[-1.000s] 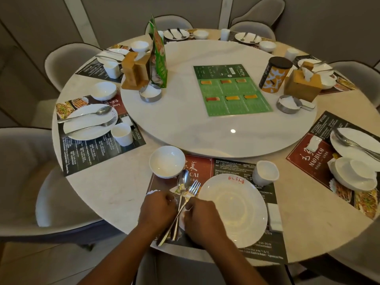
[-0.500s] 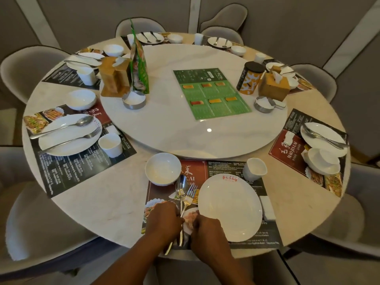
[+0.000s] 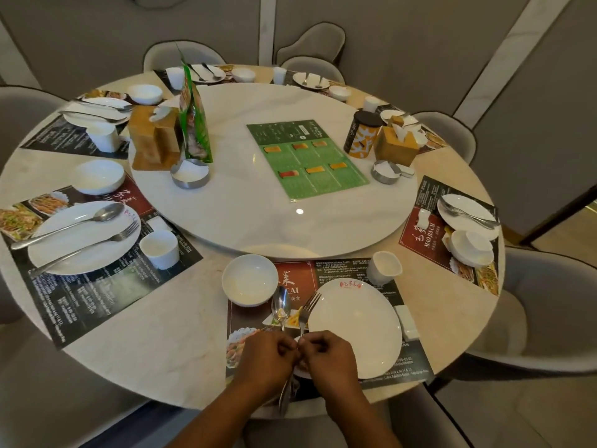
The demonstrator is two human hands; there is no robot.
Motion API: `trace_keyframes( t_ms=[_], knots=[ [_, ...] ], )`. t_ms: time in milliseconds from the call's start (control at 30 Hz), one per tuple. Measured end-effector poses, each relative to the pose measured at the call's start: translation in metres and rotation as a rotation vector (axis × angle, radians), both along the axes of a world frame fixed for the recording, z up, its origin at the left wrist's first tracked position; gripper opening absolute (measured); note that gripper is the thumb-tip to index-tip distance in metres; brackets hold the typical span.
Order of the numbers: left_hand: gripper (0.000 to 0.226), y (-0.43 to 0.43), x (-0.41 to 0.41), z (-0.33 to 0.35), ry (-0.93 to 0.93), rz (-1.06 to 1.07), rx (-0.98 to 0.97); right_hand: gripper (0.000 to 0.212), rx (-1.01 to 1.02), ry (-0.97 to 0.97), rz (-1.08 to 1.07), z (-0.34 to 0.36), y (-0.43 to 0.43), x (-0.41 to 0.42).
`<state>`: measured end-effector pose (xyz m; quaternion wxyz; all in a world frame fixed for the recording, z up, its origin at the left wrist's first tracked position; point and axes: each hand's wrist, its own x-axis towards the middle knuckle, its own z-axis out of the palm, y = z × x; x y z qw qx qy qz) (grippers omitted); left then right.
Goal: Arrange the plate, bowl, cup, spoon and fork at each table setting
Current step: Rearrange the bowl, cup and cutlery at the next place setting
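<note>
At the near setting a white plate (image 3: 355,328) lies on a dark placemat (image 3: 323,273), with a white bowl (image 3: 249,279) at its upper left and a white cup (image 3: 383,267) at its upper right. A spoon (image 3: 279,308) and a fork (image 3: 306,310) lie side by side left of the plate, heads pointing away from me. My left hand (image 3: 265,360) grips the spoon's handle and my right hand (image 3: 328,358) pinches the fork's handle. The handle ends stick out below my hands at the table edge.
A marble turntable (image 3: 245,202) fills the table's middle with a green menu (image 3: 305,158), napkin boxes, a tin and steel dishes. The left setting holds a plate (image 3: 84,237) with spoon and fork across it. The right setting has a stacked bowl (image 3: 471,247). Chairs ring the table.
The spoon and fork have gone from crossed to nearly parallel and upright. My hands have come closer together over the handles, and the view has tilted up and to the right.
</note>
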<state>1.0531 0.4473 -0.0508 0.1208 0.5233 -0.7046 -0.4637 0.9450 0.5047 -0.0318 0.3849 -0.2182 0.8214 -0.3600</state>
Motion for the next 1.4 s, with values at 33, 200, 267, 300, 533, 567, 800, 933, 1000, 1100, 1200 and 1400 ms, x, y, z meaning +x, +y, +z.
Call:
trace_keyframes(
  t_ms=[33, 200, 267, 300, 533, 567, 800, 933, 1000, 1100, 1200, 1400],
  knots=[
    [0.016, 0.0, -0.001, 0.003, 0.015, -0.009, -0.008, 0.005, -0.017, -0.041, -0.035, 0.004, -0.001, -0.003],
    [0.01, -0.002, -0.004, 0.008, 0.068, -0.039, -0.005, 0.005, -0.043, -0.155, -0.008, 0.018, -0.001, -0.018],
    [0.005, -0.002, -0.007, 0.008, 0.069, -0.052, -0.02, 0.004, -0.04, -0.141, 0.02, 0.018, 0.0, -0.024],
    [0.003, -0.003, -0.009, 0.008, 0.063, -0.049, -0.027, 0.004, -0.037, -0.129, 0.024, 0.017, 0.001, -0.029],
    [0.016, -0.008, -0.011, -0.008, -0.257, 0.089, -0.179, 0.003, 0.023, 0.07, 0.035, 0.014, 0.002, -0.101],
    [0.017, -0.006, -0.013, -0.01, -0.283, 0.103, -0.182, 0.004, 0.034, 0.089, 0.034, 0.011, 0.002, -0.112],
    [0.018, 0.001, -0.03, -0.023, -0.436, 0.273, -0.209, 0.01, 0.098, 0.253, 0.158, -0.01, -0.007, -0.159],
    [0.008, -0.001, -0.039, -0.015, -0.431, 0.246, -0.176, 0.006, 0.084, 0.259, 0.225, -0.018, -0.007, -0.169],
    [0.014, -0.003, -0.038, -0.015, -0.433, 0.234, -0.134, 0.007, 0.087, 0.29, 0.25, -0.023, -0.006, -0.171],
    [0.025, -0.005, -0.037, -0.015, -0.396, 0.239, -0.112, 0.012, 0.101, 0.34, 0.29, -0.027, -0.005, -0.171],
    [0.02, -0.005, -0.039, -0.013, -0.35, 0.263, -0.151, 0.019, 0.119, 0.367, 0.313, -0.029, -0.003, -0.171],
    [0.014, -0.009, -0.066, 0.009, -0.263, 0.234, -0.171, 0.023, 0.139, 0.41, 0.368, -0.031, -0.004, -0.173]
  ],
)
